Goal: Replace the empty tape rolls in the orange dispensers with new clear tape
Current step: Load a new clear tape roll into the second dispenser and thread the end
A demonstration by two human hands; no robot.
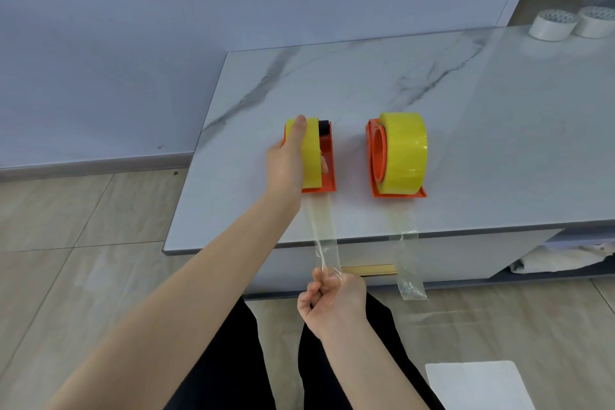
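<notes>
Left hand (289,160): wrapped over the yellow-tinted tape roll (312,153) seated in the left orange dispenser (327,170), index finger laid along the roll's top, remaining fingers curled around its right face. The hand is closed on the roll and holds it down on the marble-patterned desk (366,83).

Right hand (332,299): below the desk's front edge, at 6 o'clock from the left dispenser. Fingers pinched tight on the free end of a clear tape strip (324,236), which runs taut from the dispenser mouth, over the desk edge, into the pinch.

Right orange dispenser (377,156): at 3 o'clock from the left one, apart from it, untouched. It carries a full tape roll (404,151). Its own clear strip (409,263) lies across the desk, hanging loose over the front edge.

Two white tape rolls (552,25) stand side by side at the desk's far right corner, at 2 o'clock from the dispensers. A white panel (476,383) lies on the tiled floor at lower right.
</notes>
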